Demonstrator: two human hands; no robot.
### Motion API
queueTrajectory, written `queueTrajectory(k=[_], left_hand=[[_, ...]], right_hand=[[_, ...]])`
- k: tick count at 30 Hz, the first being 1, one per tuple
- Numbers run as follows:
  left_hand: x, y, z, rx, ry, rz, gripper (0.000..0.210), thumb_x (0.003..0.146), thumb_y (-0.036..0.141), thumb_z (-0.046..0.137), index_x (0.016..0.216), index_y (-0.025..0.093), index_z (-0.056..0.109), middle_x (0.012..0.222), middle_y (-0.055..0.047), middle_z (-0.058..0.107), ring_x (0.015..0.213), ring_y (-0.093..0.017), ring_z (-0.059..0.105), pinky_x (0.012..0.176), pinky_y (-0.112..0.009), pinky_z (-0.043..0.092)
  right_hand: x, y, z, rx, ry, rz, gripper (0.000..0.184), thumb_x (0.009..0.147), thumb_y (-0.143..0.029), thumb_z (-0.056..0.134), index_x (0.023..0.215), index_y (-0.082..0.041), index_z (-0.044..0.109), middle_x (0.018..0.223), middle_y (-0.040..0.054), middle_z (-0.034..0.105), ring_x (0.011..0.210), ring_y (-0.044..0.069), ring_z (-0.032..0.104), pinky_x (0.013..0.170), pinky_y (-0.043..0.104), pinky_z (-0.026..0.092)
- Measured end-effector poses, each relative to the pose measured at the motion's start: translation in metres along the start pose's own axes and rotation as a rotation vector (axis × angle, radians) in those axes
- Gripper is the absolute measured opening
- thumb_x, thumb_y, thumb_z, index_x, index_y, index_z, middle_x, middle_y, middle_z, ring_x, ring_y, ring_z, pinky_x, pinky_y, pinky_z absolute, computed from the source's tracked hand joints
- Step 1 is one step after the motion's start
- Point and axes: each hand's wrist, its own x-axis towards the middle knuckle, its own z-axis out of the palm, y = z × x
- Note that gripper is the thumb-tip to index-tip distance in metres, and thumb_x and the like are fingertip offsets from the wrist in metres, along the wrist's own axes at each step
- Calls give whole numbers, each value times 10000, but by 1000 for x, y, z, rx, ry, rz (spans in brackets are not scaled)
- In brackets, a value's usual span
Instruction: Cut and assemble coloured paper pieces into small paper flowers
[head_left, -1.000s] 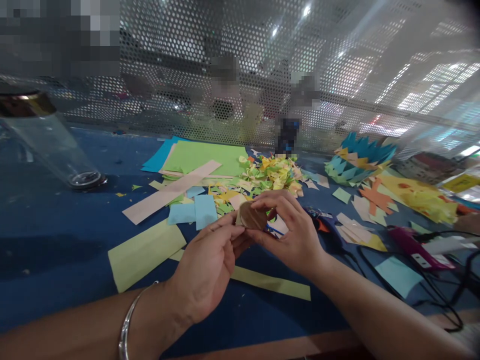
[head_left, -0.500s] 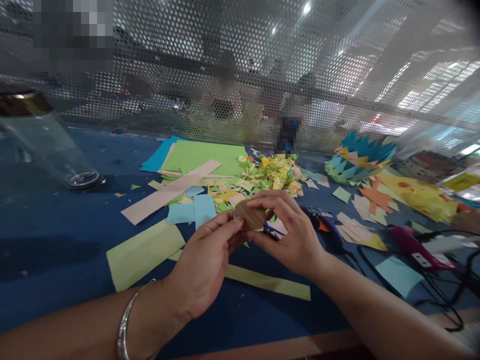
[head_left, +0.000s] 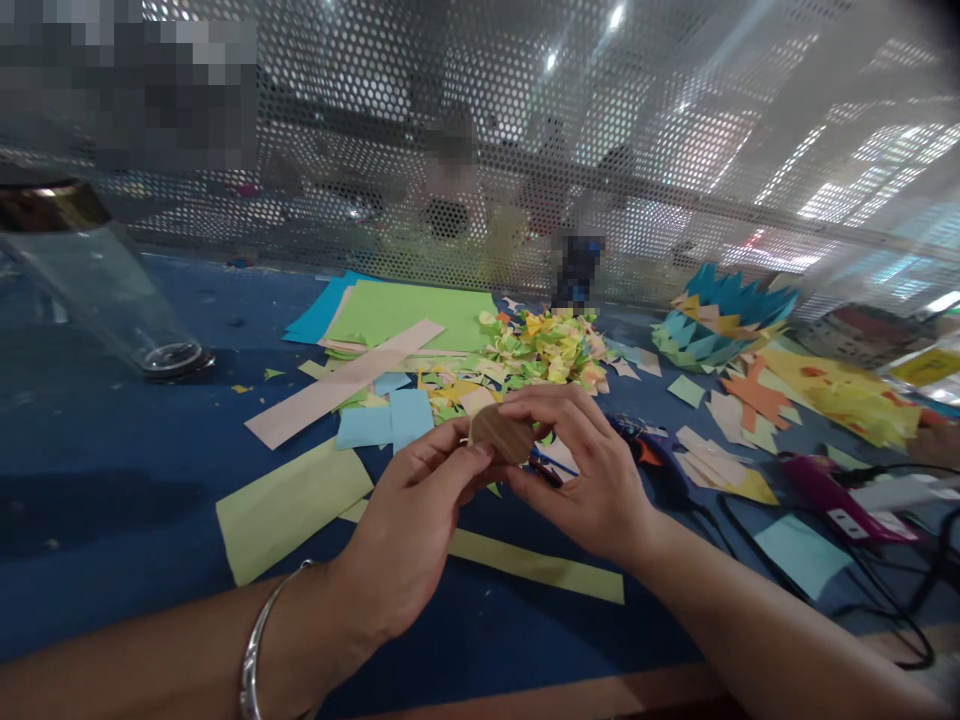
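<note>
A small brown piece with a wood-like grain is held up between both my hands above the blue table. My left hand pinches its left side, the thumb lying on its face. The fingers of my right hand curl over its top and right edge, with the thumb below. Whatever lies behind the piece is hidden. Under my wrists rests a long yellow-green paper strip. Left of my left hand lies a wider pale green paper strip, and light blue paper pieces are just beyond.
A pile of cut paper scraps and stacked coloured sheets lie farther back. At left stands a glass bottle. On the right are a spiky paper crown, a purple power strip and black cables. A perforated metal screen borders the back.
The brown piece has tilted slightly and shows a little more of its face. Both hands keep hold of it. The whole view has shifted slightly.
</note>
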Motion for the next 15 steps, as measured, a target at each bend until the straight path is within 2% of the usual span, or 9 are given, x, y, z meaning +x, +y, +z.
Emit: queueTrajectory(k=[3, 6, 9, 15], left_hand=[[-1, 0, 0, 73, 24, 23, 134, 879, 187, 633, 948, 188, 749, 949, -51, 718, 838, -161, 584, 767, -273, 436], [-1, 1, 0, 117, 28, 49, 123, 882, 191, 621, 894, 184, 742, 868, -37, 690, 776, -150, 539, 718, -269, 405], [-1, 2, 1, 134, 16, 52, 124, 881, 182, 616, 832, 186, 729, 830, -25, 661, 765, -148, 519, 713, -270, 396], [-3, 1, -1, 125, 28, 28, 145, 885, 185, 620, 946, 192, 751, 921, -45, 704, 815, -156, 545, 745, -271, 416]], right_hand=[[-2, -1, 0, -33, -24, 32, 457, 830, -213, 733, 1243, -267, 546, 1196, 80, 660, 1140, 267, 607, 906, 464, 522], [-2, -2, 1, -46, -43, 58, 494, 829, -222, 741, 1278, -259, 539, 1231, 92, 644, 1160, 264, 595, 857, 432, 540], [-2, -2, 2, -41, -41, 60, 478, 831, -223, 741, 1269, -249, 549, 1234, 94, 636, 1166, 259, 590, 874, 428, 540], [-3, 0, 1, -21, -43, 59, 483, 833, -217, 724, 1281, -266, 551, 1233, 88, 628, 1177, 270, 575, 915, 439, 532]])
